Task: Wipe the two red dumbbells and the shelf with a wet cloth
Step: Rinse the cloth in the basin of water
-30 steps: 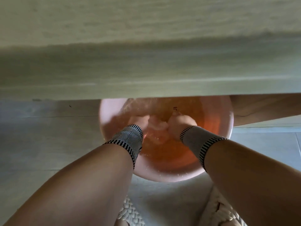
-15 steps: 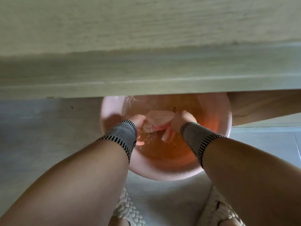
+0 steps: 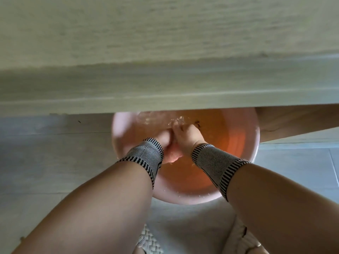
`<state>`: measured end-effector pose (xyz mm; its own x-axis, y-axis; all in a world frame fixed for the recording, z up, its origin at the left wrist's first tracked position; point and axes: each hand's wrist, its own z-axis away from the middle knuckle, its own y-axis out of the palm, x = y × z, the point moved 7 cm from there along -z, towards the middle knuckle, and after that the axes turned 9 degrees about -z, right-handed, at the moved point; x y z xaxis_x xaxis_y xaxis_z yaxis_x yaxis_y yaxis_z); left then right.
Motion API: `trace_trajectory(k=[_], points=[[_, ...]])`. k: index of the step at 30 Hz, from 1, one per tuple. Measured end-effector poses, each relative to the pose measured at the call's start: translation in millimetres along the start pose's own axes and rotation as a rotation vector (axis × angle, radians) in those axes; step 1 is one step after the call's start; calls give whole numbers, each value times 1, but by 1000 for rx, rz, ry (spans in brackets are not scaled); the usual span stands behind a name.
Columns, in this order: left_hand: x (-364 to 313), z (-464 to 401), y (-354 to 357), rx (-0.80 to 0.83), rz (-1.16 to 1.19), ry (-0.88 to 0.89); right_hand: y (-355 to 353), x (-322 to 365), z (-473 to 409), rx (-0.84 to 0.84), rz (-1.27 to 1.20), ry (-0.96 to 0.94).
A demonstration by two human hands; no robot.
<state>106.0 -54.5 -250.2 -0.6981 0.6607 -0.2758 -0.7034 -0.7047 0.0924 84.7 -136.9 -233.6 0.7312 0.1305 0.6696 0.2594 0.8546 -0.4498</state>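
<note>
Cloth [image 3: 173, 154]: pale pink, bunched, wet, held over the water inside the basin; only a small lump shows below and between the two grips, the rest is hidden by the hands. Left hand [image 3: 165, 142]: fingers curled round the cloth from the left side, grip closed tight on it. Right hand [image 3: 185, 134]: fingers curled over the cloth from the right, knuckles up, pressed against the left hand; both grips meet with no gap between them. Splashes and droplets show just beyond the right grip, on the water surface.

Wristbands: grey knit w/ black-striped edges, one on left wrist [image 3: 145, 156], one on right wrist [image 3: 216, 164], directly behind each grip.

Basin [image 3: 121, 132]: round, pink, filled w/ water, sits on the floor under the grips; its far part is cut off from view by the shelf edge.

Shelf [image 3: 165, 52]: pale wood-grain board, beyond and above the grips, spans the full width of the view. Dumbbells: not in view.

Floor [image 3: 45, 162]: light grey tiles, either side of the basin. Woven sandals [image 3: 148, 241] on person's feet, nearest the camera, behind both grips.
</note>
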Motion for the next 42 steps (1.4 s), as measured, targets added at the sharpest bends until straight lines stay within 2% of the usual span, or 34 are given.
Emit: trace_trajectory(k=[2,6,8,10,14,16,18,24,27,30,33,35,37,40,42], points=[[1,-1,0,-25,-26,-29,-6,-5,-2,-35,69,6],[7,-5,-28,-251,-210,-105,4,-27,1,167,419,92],[13,-5,-33,-284,-176,-143,-8,-36,4,144,428,169],[21,-4,-27,-204,-142,-167,-18,-24,8,94,368,117],[17,4,5,45,17,-108,-25,11,35,198,136,-1],[6,14,7,65,154,-52,-34,20,48,274,164,-6],[-1,20,5,119,185,-10,-47,23,55,310,214,22],[-9,58,-1,326,-93,134,-87,35,56,144,56,78],[-20,93,2,434,-220,173,-90,47,64,100,110,-15],[-28,112,1,336,-472,201,-87,74,82,91,257,-190],[-31,126,13,241,-717,216,-94,91,93,38,193,-275],[-37,129,18,202,-745,254,-104,95,99,-71,138,-284],[-45,133,18,192,-730,288,-113,101,111,-148,255,-335],[-56,147,15,184,-726,332,-98,101,131,42,696,-519],[-58,156,18,235,-752,346,-85,94,138,112,971,-697]])
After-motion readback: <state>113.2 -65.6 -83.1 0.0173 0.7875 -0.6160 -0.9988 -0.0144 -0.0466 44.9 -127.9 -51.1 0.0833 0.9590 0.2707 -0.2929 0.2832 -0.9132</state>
